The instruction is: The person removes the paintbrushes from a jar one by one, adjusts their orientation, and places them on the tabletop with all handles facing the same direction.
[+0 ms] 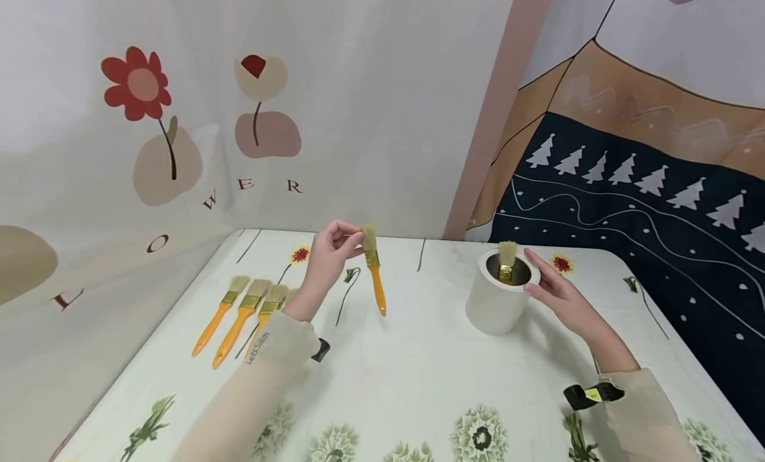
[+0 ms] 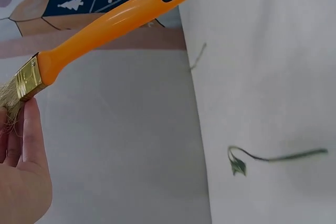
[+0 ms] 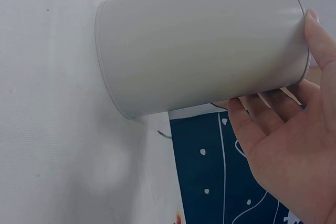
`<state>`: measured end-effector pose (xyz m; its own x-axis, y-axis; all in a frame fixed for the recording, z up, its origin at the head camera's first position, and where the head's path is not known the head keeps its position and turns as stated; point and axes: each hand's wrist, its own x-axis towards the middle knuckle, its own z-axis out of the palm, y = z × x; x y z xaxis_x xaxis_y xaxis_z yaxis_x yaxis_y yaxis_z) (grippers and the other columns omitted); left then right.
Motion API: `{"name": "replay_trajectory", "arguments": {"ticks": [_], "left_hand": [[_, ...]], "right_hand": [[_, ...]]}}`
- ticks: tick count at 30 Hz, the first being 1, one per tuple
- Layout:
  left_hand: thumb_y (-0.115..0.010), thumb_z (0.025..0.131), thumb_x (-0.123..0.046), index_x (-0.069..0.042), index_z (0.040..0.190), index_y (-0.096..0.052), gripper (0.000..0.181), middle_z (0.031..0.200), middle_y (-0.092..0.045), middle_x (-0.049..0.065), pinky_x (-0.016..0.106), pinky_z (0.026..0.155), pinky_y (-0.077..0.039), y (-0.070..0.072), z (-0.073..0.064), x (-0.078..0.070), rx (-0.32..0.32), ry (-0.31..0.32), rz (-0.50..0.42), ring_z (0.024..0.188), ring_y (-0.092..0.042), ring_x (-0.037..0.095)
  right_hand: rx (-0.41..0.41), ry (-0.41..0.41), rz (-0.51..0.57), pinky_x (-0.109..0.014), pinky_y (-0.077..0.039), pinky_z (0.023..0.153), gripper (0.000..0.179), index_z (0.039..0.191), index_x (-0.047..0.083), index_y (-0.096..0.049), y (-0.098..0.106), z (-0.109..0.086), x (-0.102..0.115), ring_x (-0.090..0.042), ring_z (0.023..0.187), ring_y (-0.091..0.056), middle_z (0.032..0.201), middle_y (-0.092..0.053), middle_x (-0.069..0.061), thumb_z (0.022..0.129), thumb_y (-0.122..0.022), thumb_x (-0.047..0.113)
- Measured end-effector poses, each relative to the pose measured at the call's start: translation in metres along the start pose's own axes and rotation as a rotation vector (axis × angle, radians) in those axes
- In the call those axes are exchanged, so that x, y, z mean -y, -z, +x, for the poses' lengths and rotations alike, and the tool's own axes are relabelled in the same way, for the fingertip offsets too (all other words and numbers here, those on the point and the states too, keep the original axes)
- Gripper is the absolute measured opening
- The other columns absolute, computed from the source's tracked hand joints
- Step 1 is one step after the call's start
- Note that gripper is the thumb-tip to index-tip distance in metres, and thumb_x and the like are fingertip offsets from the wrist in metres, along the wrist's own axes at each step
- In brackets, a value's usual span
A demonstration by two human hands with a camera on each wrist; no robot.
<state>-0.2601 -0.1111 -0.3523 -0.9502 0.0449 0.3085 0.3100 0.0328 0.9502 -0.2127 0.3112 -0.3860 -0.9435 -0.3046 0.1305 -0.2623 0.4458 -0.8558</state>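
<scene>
My left hand [image 1: 333,256] pinches a paintbrush [image 1: 375,276] by its pale bristles, with the orange handle hanging downward above the table. In the left wrist view the orange handle [image 2: 110,24] and brass-coloured ferrule show clearly, the fingertips at the bristles. My right hand [image 1: 562,296] holds a white cylindrical canister [image 1: 495,309] near its rim, thumb and fingers against its right side. Inside the canister another brush [image 1: 507,259] stands bristles up; its handle is hidden. The right wrist view shows the canister's smooth wall [image 3: 199,45] and the right hand [image 3: 294,145] against it.
Several more orange-handled paintbrushes lie in a row at the left of the table, among them an outer brush [image 1: 221,316]; the left forearm partly covers the others. A flower-print cloth [image 1: 418,369] covers the table. Printed curtains [image 1: 370,103] hang behind and to the right.
</scene>
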Motion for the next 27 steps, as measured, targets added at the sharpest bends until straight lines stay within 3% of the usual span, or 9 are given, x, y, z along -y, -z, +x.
{"name": "replay_trajectory", "arguments": {"ticks": [4,10,27], "left_hand": [[-0.061,0.098,-0.005,0.008,0.11,-0.055,0.019,0.095,-0.066,-0.005,0.023,0.082,-0.061,0.016,-0.006,0.005,-0.014,0.03,0.02,0.085,-0.069,0.0],[-0.06,0.099,-0.006,0.009,0.111,-0.054,0.02,0.091,-0.065,-0.011,0.023,0.081,-0.061,0.034,-0.013,0.015,-0.009,0.051,0.067,0.083,-0.068,-0.002],[-0.058,0.1,-0.009,0.005,0.112,-0.053,0.019,0.1,-0.065,0.0,0.023,0.08,-0.061,0.076,-0.025,0.037,0.031,0.278,0.205,0.083,-0.064,-0.001]], "right_hand": [[0.001,0.001,0.001,0.003,-0.032,0.097,0.07,0.161,0.014,-0.009,0.0,0.001,0.0,-0.049,0.15,-0.01,0.167,-0.002,-0.02,0.105,-0.051,0.021],[-0.003,-0.007,-0.003,0.003,-0.032,0.097,0.07,0.161,0.015,-0.009,0.001,0.0,0.001,-0.05,0.149,-0.011,0.168,-0.003,-0.019,0.106,-0.051,0.022],[-0.005,0.004,-0.003,0.003,-0.033,0.097,0.069,0.161,0.015,-0.009,-0.001,0.0,0.0,-0.05,0.149,-0.013,0.167,-0.003,-0.021,0.106,-0.05,0.02]]}}
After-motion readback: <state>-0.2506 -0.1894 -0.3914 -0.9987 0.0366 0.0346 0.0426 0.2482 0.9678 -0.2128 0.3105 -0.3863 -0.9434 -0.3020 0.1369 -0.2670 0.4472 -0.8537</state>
